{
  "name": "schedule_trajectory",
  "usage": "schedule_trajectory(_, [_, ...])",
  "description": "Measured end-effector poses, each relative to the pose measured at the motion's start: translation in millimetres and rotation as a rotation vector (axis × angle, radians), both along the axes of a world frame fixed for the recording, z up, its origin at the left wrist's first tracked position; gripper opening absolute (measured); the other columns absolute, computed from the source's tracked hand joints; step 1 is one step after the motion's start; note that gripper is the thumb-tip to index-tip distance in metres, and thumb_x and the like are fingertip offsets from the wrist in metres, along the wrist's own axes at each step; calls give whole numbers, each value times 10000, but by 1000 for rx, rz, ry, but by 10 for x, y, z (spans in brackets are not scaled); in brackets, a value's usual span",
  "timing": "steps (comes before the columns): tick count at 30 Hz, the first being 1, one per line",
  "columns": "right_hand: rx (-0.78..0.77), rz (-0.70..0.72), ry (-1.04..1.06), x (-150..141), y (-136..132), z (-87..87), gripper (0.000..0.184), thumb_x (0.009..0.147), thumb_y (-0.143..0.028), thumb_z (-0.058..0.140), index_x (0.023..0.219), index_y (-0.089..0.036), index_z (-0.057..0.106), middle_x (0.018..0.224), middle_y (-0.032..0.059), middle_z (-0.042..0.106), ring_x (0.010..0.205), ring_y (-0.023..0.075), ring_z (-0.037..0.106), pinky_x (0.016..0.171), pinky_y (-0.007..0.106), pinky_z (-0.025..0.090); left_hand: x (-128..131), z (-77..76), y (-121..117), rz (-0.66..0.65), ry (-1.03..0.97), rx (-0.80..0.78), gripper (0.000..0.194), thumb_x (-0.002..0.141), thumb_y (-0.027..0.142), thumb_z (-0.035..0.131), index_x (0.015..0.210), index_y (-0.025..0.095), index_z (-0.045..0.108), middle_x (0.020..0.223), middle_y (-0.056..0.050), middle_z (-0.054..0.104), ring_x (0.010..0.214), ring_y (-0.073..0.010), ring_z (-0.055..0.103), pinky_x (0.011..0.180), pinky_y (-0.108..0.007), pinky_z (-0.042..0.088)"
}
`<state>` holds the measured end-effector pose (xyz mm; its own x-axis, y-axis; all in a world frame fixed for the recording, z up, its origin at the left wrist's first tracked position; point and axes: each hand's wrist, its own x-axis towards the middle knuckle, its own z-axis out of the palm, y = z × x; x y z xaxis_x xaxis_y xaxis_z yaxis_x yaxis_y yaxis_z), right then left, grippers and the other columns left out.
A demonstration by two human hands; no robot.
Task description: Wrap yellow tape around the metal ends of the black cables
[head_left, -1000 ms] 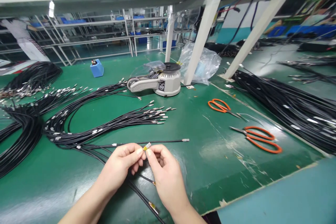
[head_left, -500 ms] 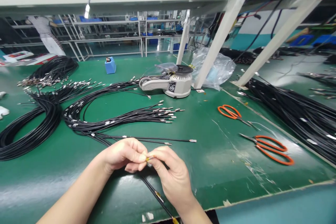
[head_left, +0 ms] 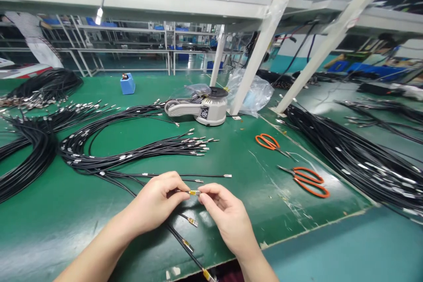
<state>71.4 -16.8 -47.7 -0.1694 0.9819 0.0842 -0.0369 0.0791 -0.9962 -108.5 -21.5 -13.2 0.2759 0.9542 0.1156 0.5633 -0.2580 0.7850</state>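
Observation:
Between my two hands is the end of a black cable, its metal connector banded with yellow tape. My left hand pinches the cable just behind the tape. On the other side, the fingertips of my right hand grip the tip of the connector. Below my hands, several more black cables with yellow-taped metal ends lie on the green table, reaching to its front edge. Behind my hands, a loose cable ends in a pale tip.
A grey tape dispenser stands at the back, with a blue holder to its left. Bundled black cables lie left and centre, more cables at right. Two orange-handled scissors lie right. A shelf post rises behind.
The view has turned slightly right. My hands have drawn a little apart, so the taped connector shows between them, now held level. Another taped cable end has come into sight below.

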Motion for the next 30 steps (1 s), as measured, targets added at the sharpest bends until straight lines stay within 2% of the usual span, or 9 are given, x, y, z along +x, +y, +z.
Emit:
schedule_trajectory(4, [-47,-11,27,0,3,-28,153,739,-324,690,812,-190,706,767,24,699,713,169,644,704,284,525,-14,-29,8,-7,30,35,119,833,190,543,806,203,658,772,0,602,736,-134,563,677,-241,423])
schedule_trajectory(8, [-101,-30,81,-32,-2,-31,211,714,-366,714,811,-179,701,731,26,696,692,168,647,690,288,537,5,-49,-3,7,62,33,148,832,198,554,933,225,658,801,-4,609,739,-140,556,675,-252,435])
schedule_trajectory(12, [-116,-82,131,-61,-8,-43,181,710,-342,720,794,-183,695,703,11,680,677,155,637,687,273,534,55,-105,-24,-42,101,162,242,873,227,517,1086,238,631,886,-29,625,823,-154,560,741,-271,452])
schedule_trajectory(18, [-77,-21,79,-44,15,-78,203,710,-372,715,781,-184,686,697,20,670,674,168,639,673,287,542,120,-205,-29,-52,238,332,254,933,248,420,986,211,666,807,-46,648,750,-160,554,687,-280,443])
schedule_trajectory(22, [-105,-60,117,-52,-2,-76,208,713,-361,718,815,-182,685,717,18,678,676,160,635,684,278,536,131,-221,-30,-52,295,427,246,931,196,416,917,175,660,764,-53,652,697,-161,535,649,-286,422])
schedule_trajectory(26, [-106,-15,129,-59,-16,-67,148,724,-318,716,780,-183,689,720,10,682,680,151,635,681,260,527,130,-230,-38,-46,260,481,216,919,169,441,908,178,657,757,-45,659,680,-148,528,648,-277,423])
schedule_trajectory(30, [-93,-44,91,-55,-4,-63,160,723,-341,713,728,-183,695,670,5,681,650,156,626,661,271,517,127,-285,-49,-55,342,570,239,909,143,428,973,169,657,736,-58,660,635,-153,505,603,-283,420])
